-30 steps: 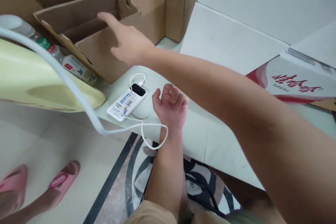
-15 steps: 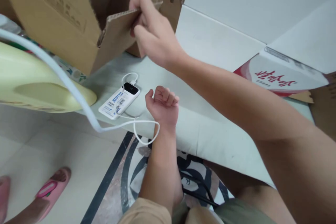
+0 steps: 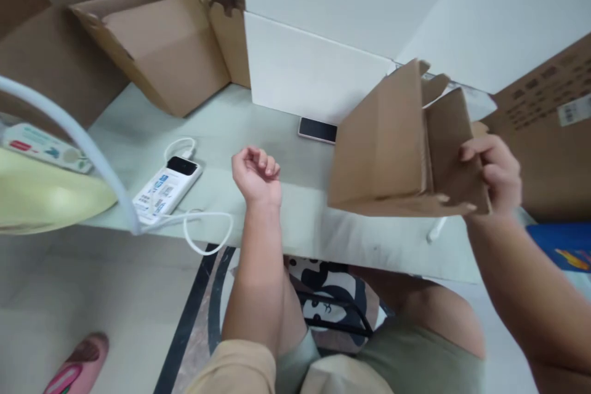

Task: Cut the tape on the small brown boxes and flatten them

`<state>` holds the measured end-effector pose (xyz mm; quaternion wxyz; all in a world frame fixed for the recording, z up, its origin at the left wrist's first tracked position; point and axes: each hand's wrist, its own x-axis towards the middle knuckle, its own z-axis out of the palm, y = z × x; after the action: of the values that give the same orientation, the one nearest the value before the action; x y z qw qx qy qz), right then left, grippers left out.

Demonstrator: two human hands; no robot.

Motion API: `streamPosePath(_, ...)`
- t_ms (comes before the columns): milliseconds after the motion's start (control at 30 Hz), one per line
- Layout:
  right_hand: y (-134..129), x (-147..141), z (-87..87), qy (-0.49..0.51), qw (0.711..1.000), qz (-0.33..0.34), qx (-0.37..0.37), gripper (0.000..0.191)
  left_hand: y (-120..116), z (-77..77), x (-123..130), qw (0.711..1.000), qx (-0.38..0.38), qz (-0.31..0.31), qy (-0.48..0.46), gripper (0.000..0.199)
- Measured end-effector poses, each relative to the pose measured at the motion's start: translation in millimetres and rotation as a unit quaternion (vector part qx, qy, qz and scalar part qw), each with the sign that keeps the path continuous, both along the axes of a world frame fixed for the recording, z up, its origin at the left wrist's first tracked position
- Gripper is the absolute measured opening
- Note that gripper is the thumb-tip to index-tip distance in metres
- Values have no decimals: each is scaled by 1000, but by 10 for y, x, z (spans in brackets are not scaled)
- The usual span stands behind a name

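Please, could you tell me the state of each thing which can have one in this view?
Right hand: closed on a box wall
Left hand: fingers loosely curled, holding nothing
Held cardboard box: open, gripped
Narrow cardboard box: open-topped
White labelled device: lying flat, plug in one end
White cable: looped
Phone: lying flat, screen dark
Pink slipper: worn

Soft, diffuse light; faint shadows on table (image 3: 302,221); slight overall blur.
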<state>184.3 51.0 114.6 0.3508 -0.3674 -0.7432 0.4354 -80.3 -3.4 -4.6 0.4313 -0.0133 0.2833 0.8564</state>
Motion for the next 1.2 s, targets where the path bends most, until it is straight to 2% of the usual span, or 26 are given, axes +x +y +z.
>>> streamPosePath(133, -73, 293, -138, -61, 996, 11, 66, 34, 216, 81, 442, 986, 8, -21, 168, 20)
streamPosePath(200, -80, 445, -224, -92, 990, 52, 99, 36, 258, 120, 648, 966, 32, -53, 250, 7)
streamPosePath(300, -85, 698, -356, -121, 969, 139, 162, 37, 266, 182, 880, 944, 37, -147, 292, 19)
streamPosePath(400, -143, 916, -449, -121, 962, 147, 194, 47, 266, 222, 1025, 928, 12, -226, 297, 25)
streamPosePath(500, -293, 1063, -500, -111, 968, 106, 198, 73, 288, 203, 1105, 916, 22, -211, 341, 20)
streamPosePath(567, -412, 1119, -539, -129, 966, 77, 211, 78, 318, 149, 1127, 907, 31, -191, 374, 19)
streamPosePath(700, -539, 1150, -666, -162, 952, 31, 257, 46, 422, -25, 1105, 888, 72, -148, 430, 28)
streamPosePath(800, -523, 1143, -782, -132, 952, 15, 275, 28, 490, -123, 1075, 866, 119, -156, 460, 38)
streamPosePath(867, -509, 1136, -868, -110, 957, 9, 270, 36, 502, -139, 1069, 855, 133, -154, 477, 38)
streamPosePath(1000, -535, 1113, -1056, -34, 977, -13, 210, 74, 471, -112, 1089, 830, 113, -135, 529, 35)
streamPosePath(1100, -553, 1106, -1160, 2, 984, 0, 180, 74, 464, -131, 1099, 813, 109, -132, 557, 45)
streamPosePath(1200, -531, 1118, -1229, 25, 983, 28, 177, 72, 480, -206, 1074, 792, 129, -158, 576, 56)
